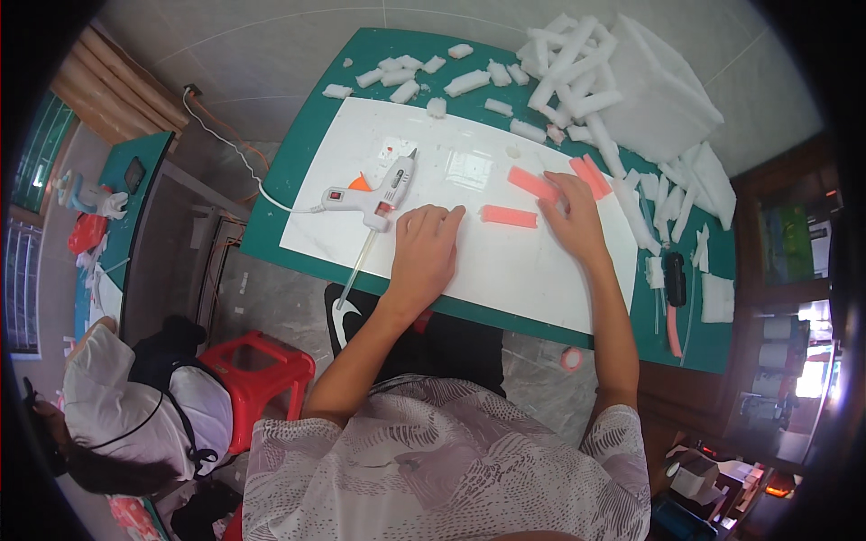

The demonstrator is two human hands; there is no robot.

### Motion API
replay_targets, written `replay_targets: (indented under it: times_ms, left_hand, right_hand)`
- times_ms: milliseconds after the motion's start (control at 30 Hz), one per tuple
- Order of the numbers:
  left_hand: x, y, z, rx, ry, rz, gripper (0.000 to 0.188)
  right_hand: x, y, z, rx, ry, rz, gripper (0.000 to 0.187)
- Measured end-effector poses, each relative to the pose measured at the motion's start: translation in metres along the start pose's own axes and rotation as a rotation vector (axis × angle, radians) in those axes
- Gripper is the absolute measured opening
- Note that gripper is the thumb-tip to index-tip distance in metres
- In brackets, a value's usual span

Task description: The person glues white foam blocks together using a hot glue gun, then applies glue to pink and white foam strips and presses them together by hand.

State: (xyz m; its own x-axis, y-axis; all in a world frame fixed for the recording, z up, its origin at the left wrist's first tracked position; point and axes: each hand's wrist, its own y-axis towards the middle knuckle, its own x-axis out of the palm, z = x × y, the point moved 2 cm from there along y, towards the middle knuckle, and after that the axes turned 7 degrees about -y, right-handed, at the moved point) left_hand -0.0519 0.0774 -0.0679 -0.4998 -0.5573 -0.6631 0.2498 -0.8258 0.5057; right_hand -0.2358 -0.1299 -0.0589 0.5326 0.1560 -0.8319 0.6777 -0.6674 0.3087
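Observation:
A glue gun, grey and white with a clear glue stick in its back, lies on the white board. Just right of it my left hand rests on the board, fingers loosely bent, thumb apart, nothing visible in it. Thumb and fingers of my right hand are around the right end of a pink foam strip; my fingers partly cover that end. A second pink strip lies between my hands, nearer to me. Beyond my right hand lie more pink pieces, side by side.
White foam offcuts are scattered along the green table's far side. A tall white foam pile stands back right. A black-handled tool lies right. A person sits at left near a red stool.

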Motion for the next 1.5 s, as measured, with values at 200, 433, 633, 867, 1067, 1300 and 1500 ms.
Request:
replay_targets:
  times_ms: [200,433,633,867,1067,1300,1500]
  left_hand:
    - [-0.021,-0.013,-0.001,0.084,-0.025,0.175,0.042]
    - [-0.015,-0.01,-0.004,0.064,-0.128,0.22,0.039]
    - [0.009,0.014,0.0,0.031,-0.222,0.181,0.045]
    - [-0.008,0.01,-0.002,-0.049,-0.046,-0.053,0.051]
    - [-0.041,0.005,0.012,0.009,0.022,-0.066,0.055]
    - [-0.102,0.01,-0.056,0.053,0.048,-0.097,0.049]
    - [-0.115,0.009,-0.098,-0.04,0.186,-0.31,0.051]
  right_hand:
    - [-0.011,0.0,-0.029,-0.085,-0.094,-0.014,0.04]
    - [-0.001,-0.002,-0.074,-0.237,-0.036,-0.227,0.038]
    - [-0.002,0.007,-0.059,-0.188,-0.094,-0.283,0.03]
    - [0.019,0.014,-0.061,-0.107,0.027,-0.145,0.029]
    - [0.03,0.012,-0.042,-0.124,0.101,-0.067,0.029]
    - [0.027,0.006,-0.044,-0.182,0.13,-0.047,0.028]
    - [0.016,0.004,-0.05,-0.209,0.18,0.033,0.027]
